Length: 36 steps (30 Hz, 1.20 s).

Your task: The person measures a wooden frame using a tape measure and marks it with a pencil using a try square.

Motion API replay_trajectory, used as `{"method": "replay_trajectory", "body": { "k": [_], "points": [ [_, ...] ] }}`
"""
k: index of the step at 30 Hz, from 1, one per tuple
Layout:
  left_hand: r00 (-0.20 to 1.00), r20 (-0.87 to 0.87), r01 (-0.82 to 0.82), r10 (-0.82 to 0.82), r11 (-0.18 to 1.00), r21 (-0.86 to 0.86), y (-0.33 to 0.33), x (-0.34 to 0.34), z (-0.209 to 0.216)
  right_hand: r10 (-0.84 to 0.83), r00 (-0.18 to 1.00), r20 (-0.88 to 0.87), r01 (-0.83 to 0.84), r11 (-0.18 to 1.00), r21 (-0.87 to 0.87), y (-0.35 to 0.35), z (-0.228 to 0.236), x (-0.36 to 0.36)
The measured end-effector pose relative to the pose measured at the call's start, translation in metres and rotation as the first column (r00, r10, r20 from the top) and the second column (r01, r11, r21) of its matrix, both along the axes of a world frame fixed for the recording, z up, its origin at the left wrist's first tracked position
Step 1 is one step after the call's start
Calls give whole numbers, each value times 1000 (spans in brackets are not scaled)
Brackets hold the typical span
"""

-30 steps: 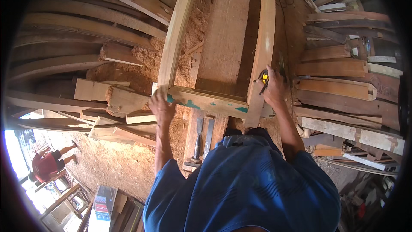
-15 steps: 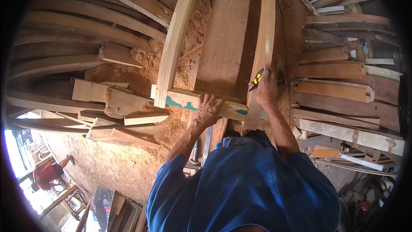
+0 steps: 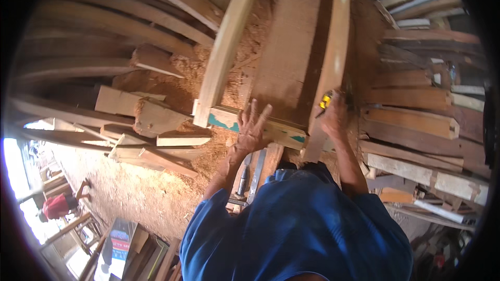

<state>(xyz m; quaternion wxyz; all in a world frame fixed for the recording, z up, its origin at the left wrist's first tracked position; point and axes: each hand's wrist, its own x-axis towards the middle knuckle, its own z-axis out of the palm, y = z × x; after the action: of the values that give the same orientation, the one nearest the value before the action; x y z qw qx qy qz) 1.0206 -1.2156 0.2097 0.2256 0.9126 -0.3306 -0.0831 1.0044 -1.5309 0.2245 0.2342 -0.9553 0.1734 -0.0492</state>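
Observation:
My left hand [image 3: 251,129] is over the short crosspiece [image 3: 284,134] of a wooden frame, its fingers spread and nothing in them. Patches of green paint mark the crosspiece's near face. Two long rails run away from me, the left rail [image 3: 227,41] and the right rail [image 3: 336,31]. At the near end of the right rail, my right hand [image 3: 334,117] is closed around a yellow and black tape measure [image 3: 326,100], partly hidden by the fingers. Under the frame lies a wide brown board [image 3: 291,36].
Below the crosspiece lie a dark, long-handled tool [image 3: 243,177] and a flat metal strip [image 3: 256,174]. Wood offcuts [image 3: 159,117] rest on shavings at left. Stacked timber [image 3: 409,96] lines the right side. A person in red [image 3: 58,205] is at far lower left.
The view has shifted, so the frame appears farther right. My left hand's fingers, which were bent over the crosspiece, have lifted and spread. My right hand still holds the tape measure.

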Motion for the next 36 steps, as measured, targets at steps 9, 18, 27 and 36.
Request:
{"method": "replay_trajectory", "body": {
  "k": [9,18,27,36],
  "points": [
    [591,-193,-771,783,619,150,172,40,-35,559,813,-162,-561,827,38,84,27,-41],
    [643,-399,-725,654,688,-41,188,48,-50,581,792,-186,-604,790,-108,122,4,-56],
    [532,-390,-834,752,544,-89,183,41,-42,553,713,-431,-637,768,-69,124,22,-40],
    [502,-507,-839,701,538,-86,198,53,-73,505,724,-469,-599,798,-67,136,25,-45]
  ]
}}
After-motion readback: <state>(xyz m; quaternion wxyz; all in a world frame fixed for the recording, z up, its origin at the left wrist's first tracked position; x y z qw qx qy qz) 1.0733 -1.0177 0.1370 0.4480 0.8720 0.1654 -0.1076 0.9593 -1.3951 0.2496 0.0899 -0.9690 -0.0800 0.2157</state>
